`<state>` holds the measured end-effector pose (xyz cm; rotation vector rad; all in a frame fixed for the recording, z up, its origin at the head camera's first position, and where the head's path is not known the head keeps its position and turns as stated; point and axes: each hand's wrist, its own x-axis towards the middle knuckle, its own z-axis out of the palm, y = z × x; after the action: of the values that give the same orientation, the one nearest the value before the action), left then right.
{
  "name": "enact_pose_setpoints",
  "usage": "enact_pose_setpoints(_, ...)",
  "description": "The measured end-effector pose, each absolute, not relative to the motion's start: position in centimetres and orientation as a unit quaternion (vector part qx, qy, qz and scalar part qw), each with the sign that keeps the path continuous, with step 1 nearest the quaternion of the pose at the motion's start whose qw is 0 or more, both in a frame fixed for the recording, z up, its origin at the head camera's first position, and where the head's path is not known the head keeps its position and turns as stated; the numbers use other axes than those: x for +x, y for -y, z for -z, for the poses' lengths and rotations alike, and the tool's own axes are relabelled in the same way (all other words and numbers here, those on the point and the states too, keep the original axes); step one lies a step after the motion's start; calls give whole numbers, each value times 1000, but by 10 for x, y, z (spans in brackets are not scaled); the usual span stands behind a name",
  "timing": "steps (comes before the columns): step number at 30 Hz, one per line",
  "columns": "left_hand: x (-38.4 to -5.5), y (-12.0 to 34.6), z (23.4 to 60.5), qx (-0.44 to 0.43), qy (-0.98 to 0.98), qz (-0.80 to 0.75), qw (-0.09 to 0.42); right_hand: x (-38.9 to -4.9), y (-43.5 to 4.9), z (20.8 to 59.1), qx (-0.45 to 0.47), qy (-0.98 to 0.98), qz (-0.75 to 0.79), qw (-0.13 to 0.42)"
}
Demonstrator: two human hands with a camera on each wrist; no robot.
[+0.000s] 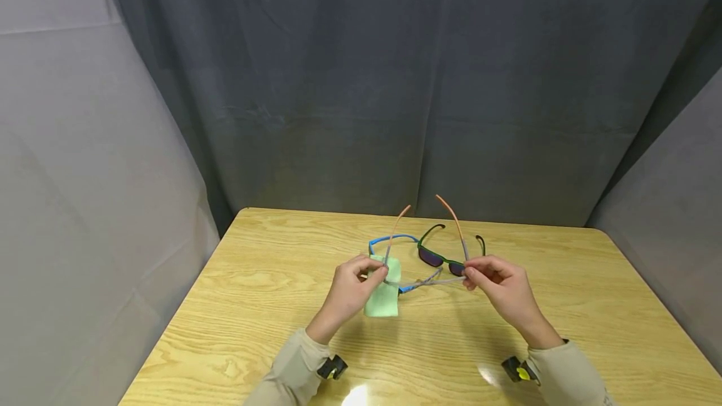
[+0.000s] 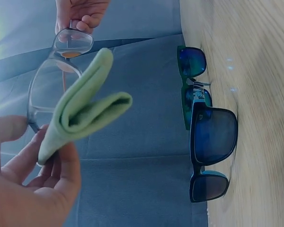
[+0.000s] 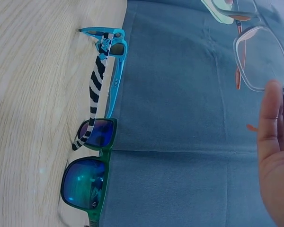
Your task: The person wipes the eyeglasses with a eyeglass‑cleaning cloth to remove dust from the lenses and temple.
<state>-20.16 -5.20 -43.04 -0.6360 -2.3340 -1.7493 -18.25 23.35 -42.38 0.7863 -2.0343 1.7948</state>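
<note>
Both hands hold clear-lensed eyeglasses (image 3: 262, 59) up over the table, with the orange-tipped temples unfolded and pointing away. My left hand (image 1: 352, 284) pinches the left corner of the frame between thumb and fingers. The same hand grips a folded light green cloth (image 2: 80, 101), which hangs down beside the left lens. At the opposite corner, by the hinge, my right hand (image 1: 504, 290) pinches the frame between thumb and fingertips. The lenses hardly show in the head view; the wrist views show them plainly.
Behind the hands, blue-framed sunglasses (image 2: 214, 136) with a zebra-striped temple lie on the wooden table (image 1: 254, 287). Green-framed sunglasses (image 3: 85, 182) with mirrored lenses lie to their right. A dark grey curtain (image 1: 338, 80) hangs behind the table's far edge.
</note>
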Motion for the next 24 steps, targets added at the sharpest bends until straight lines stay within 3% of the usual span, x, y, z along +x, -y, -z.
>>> enact_pose_setpoints(14, -203, 53, 433, -213, 805, 544, 99, -181, -232, 425, 241, 754, -586, 174)
enact_pose_setpoints(24, -203, 51, 436, -210, 798, 549, 132, -179, -232, 422, 189, 797, -560, 129)
